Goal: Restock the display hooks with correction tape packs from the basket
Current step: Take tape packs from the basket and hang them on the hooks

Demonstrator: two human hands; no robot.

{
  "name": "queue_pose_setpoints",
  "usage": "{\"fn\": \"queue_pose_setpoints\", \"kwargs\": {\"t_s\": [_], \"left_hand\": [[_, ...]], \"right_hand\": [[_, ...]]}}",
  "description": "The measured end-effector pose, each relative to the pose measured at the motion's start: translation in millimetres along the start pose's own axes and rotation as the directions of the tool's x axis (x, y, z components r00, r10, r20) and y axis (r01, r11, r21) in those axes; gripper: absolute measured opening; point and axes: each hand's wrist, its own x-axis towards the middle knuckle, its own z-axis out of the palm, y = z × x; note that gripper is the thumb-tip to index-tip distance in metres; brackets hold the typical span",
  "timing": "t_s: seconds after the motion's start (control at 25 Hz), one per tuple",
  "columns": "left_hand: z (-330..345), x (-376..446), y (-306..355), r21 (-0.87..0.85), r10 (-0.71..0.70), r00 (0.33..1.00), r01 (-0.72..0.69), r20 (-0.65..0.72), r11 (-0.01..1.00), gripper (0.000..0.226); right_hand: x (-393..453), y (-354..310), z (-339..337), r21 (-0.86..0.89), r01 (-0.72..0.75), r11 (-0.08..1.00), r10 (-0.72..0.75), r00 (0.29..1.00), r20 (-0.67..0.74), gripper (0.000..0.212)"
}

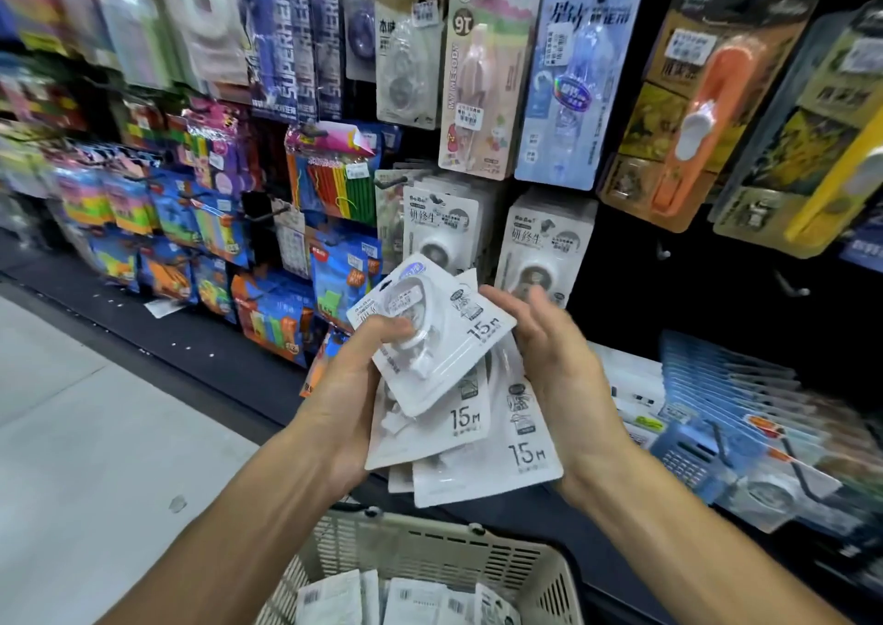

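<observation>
Low in the frame, my basket (430, 557) has more packs. My left hand (356, 388) fingers clamp the correction tape packs (458, 385) mid-frame; my right hand (549, 342), fingers apart, steadies them. Most hanging is left, I think.

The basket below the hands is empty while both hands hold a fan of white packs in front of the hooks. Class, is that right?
Not quite. The head view shows the basket is not empty: more white packs lie inside it. The rest stands: the left hand and right hand hold a fan of white packs in front of the hooks.
</observation>
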Motion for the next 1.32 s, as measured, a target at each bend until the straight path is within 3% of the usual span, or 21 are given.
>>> {"fn": "queue_pose_setpoints", "kwargs": {"t_s": [0.04, 0.16, 0.28, 0.4, 0.52, 0.84, 1.08, 1.24, 1.32], "left_hand": [[-1, -2, 0, 0.025, 0.01, 1.0, -0.009, -0.024, 1.0, 0.046], [9, 2, 5, 0.106, -0.027, 0.997, 0.034, -0.071, 0.994, 0.052], [8, 8, 6, 0.157, 0.066, 0.992, -0.05, -0.103, 0.986, 0.062], [4, -3, 6, 0.179, 0.061, 0.998, -0.056, -0.022, 0.982, 0.077], [3, -3, 4, 0.195, 0.079, 0.997, -0.073, -0.025, 0.978, 0.075], [9, 7, 9, 0.159, 0.103, 0.991, -0.09, -0.079, 0.983, 0.089], [8, 12, 0, 0.176, 0.081, 0.991, -0.063, -0.103, 0.982, 0.085], [9, 14, -11, 0.151, 0.054, 0.991, -0.035, -0.122, 0.988, 0.082], [11, 13, -16, 0.102, 0.037, 0.991, -0.024, -0.129, 0.994, 0.069]], "right_hand": [[-1, -3, -1, -0.008, -0.012, 1.0, 0.012, 1.0, 0.006, 0.059], [0, 0, 2, -0.263, 0.038, 0.964, -0.064, 0.994, -0.092, 0.048], [5, 6, 5, -0.136, 0.062, 0.989, -0.087, 0.979, -0.187, 0.023], [11, 6, 2, 0.106, 0.098, 0.99, -0.067, 0.961, -0.269, 0.013], [16, 0, -8, 0.187, 0.126, 0.974, -0.065, 0.952, -0.298, 0.021], [9, -2, -41, -0.027, 0.069, 0.997, -0.074, 0.919, -0.386, 0.021], [11, 3, -44, -0.042, 0.066, 0.997, -0.078, 0.875, -0.478, 0.017], [13, 7, -40, -0.157, 0.086, 0.984, -0.155, 0.846, -0.51, 0.013], [10, 10, -36, -0.073, 0.105, 0.992, -0.127, 0.866, -0.484, 0.025]]}}
